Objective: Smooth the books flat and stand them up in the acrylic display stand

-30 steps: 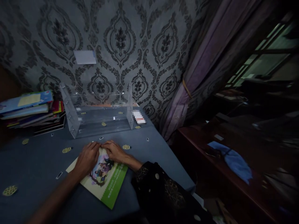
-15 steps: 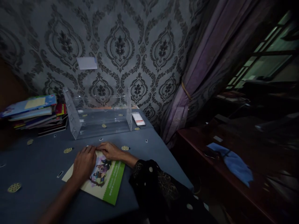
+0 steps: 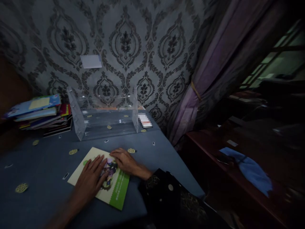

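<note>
A thin book (image 3: pixel 120 192) with a cream cover, a picture of several figures and a green band lies closed and at a slant on the blue patterned tablecloth. Across its left half my left hand (image 3: pixel 91 178) rests flat, fingers stretched out. My right hand (image 3: pixel 125 163), below a black sleeve with pale dots, touches the book near its upper right corner; its fingers are slightly bent and hold nothing. Behind the book stands a clear acrylic rack (image 3: pixel 77 119) with two side panels joined by rods, with no books in it.
A stack of books (image 3: pixel 45 111) sits left of the rack. Right of it lies a small white item (image 3: pixel 144 120), blurred out. Beyond the table's right edge are a tied purple curtain (image 3: pixel 190 105) and a dark red table (image 3: pixel 202 149) bearing a blue cloth (image 3: pixel 250 171).
My hands were together at the book's top edge. Now they are apart: the left has slid down onto the cover and spread flat, the right has moved toward the right corner.
</note>
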Action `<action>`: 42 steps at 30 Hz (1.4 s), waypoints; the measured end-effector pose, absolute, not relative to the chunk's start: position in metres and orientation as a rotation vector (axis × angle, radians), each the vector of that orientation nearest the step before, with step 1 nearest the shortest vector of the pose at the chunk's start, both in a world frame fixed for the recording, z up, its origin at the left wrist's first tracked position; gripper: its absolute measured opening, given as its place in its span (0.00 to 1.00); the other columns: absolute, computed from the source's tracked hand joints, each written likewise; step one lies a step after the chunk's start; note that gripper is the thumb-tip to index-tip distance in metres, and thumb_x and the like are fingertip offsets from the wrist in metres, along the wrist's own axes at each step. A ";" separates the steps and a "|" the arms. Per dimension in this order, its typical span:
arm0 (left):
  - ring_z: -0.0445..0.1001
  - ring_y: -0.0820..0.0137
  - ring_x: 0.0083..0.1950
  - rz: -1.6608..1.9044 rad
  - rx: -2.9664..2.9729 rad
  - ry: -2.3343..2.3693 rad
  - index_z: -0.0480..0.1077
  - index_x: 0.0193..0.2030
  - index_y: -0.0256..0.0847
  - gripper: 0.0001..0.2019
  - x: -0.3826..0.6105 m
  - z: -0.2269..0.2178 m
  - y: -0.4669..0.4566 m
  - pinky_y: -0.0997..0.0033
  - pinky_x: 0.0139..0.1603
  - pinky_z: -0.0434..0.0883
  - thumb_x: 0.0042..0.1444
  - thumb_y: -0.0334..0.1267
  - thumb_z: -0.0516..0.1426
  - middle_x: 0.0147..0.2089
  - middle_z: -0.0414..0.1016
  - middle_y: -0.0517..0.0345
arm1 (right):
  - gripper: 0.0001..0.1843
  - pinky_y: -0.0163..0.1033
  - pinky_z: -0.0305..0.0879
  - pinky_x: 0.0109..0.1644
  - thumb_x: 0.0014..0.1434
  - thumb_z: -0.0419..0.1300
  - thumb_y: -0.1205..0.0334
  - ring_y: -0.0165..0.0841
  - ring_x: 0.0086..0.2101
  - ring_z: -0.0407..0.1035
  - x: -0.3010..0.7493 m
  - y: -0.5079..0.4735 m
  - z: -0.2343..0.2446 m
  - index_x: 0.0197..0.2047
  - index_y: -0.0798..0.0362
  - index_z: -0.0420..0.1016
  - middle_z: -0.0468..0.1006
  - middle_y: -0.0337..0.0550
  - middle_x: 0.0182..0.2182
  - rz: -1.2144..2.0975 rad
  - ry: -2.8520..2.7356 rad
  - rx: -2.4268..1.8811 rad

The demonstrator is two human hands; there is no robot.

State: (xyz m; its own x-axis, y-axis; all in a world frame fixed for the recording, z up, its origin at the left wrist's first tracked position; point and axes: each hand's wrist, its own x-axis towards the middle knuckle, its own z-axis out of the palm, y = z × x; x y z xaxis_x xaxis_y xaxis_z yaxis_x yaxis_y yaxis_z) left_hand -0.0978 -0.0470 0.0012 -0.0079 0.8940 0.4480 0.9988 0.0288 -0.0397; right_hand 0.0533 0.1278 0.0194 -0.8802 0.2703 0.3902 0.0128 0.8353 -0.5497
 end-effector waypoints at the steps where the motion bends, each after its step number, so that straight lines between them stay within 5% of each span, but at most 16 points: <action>1: 0.64 0.58 0.69 -0.423 -1.931 -1.976 0.65 0.66 0.43 0.22 -0.096 0.004 -0.047 0.50 0.66 0.63 0.70 0.46 0.45 0.67 0.69 0.50 | 0.20 0.44 0.65 0.60 0.62 0.54 0.76 0.37 0.51 0.72 0.051 0.129 0.020 0.54 0.57 0.77 0.80 0.51 0.50 0.763 -2.550 -0.208; 19: 0.73 0.54 0.59 -0.501 -1.873 -1.932 0.69 0.58 0.33 0.22 -0.122 0.026 -0.003 0.50 0.58 0.69 0.71 0.43 0.42 0.57 0.76 0.39 | 0.17 0.44 0.63 0.60 0.63 0.54 0.74 0.38 0.51 0.71 0.012 0.134 0.037 0.52 0.57 0.77 0.79 0.52 0.50 0.789 -2.609 -0.156; 42: 0.75 0.55 0.57 -0.494 -1.945 -1.918 0.71 0.57 0.37 0.22 -0.115 0.025 0.004 0.51 0.56 0.70 0.71 0.45 0.41 0.55 0.77 0.43 | 0.13 0.41 0.66 0.56 0.65 0.55 0.71 0.37 0.49 0.71 0.029 0.137 0.037 0.49 0.56 0.78 0.80 0.48 0.46 0.649 -2.661 -0.218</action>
